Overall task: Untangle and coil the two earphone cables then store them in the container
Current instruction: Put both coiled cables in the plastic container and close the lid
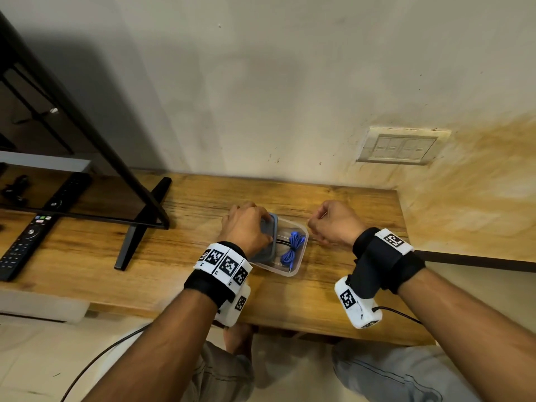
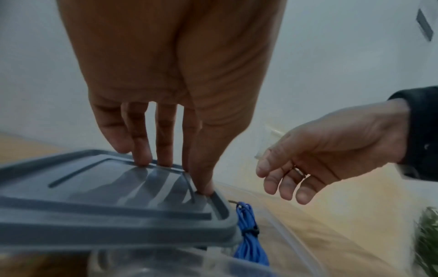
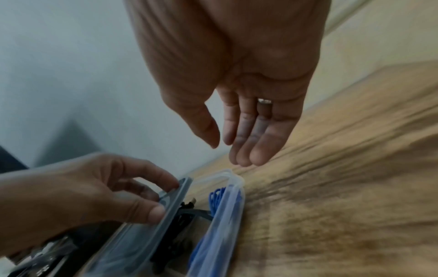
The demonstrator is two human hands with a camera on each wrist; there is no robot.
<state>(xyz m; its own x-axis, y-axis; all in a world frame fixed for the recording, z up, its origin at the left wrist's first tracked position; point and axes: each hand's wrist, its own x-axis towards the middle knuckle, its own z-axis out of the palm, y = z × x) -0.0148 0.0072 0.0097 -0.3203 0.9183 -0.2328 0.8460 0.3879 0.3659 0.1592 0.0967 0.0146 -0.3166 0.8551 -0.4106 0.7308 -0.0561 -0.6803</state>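
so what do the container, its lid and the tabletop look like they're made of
Container: clear plastic, probably; the blue cable shows through its wall.
Lid: grey, slightly see-through plastic with moulded ridges, matte; the left hand holds it over the container.
Tabletop: wood or wood-look laminate; streaky brown grain, low sheen. Cannot tell which.

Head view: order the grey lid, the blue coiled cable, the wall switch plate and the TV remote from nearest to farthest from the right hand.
1. blue coiled cable, in the container, to the left of the right hand
2. grey lid, farther left, under the left hand
3. wall switch plate, up on the wall
4. TV remote, far left
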